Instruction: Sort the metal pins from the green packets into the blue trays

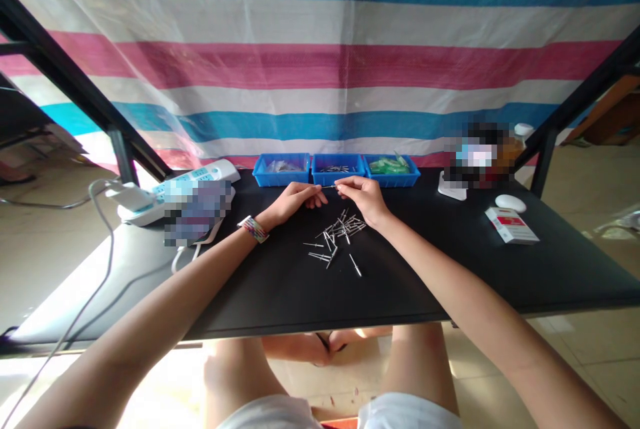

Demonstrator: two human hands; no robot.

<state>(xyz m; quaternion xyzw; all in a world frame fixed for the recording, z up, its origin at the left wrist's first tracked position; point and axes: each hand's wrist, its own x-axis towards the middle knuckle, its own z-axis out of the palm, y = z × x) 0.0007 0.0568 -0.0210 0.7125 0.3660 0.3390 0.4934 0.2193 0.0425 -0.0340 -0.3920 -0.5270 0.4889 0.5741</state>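
Note:
Both hands meet near the far edge of the black table (280,289). My left hand (299,199), with a beaded wristband, has its fingers curled and pinched on one end of a thin metal pin (329,186). My right hand (363,194) pinches the other end of the same pin. A loose pile of similar metal pins (337,236) lies on the table just in front of my right hand. Behind the hands stand three blue trays: the left one (281,169) holds clear pieces, the middle one (338,168) holds pins, the right one (391,169) holds green pieces.
A white power strip (150,199) with a grey cable lies at the left. At the right are a white mouse (511,203), a red and white box (511,224) and a bottle (520,139). A striped tarpaulin hangs behind; black frame bars slant at both sides.

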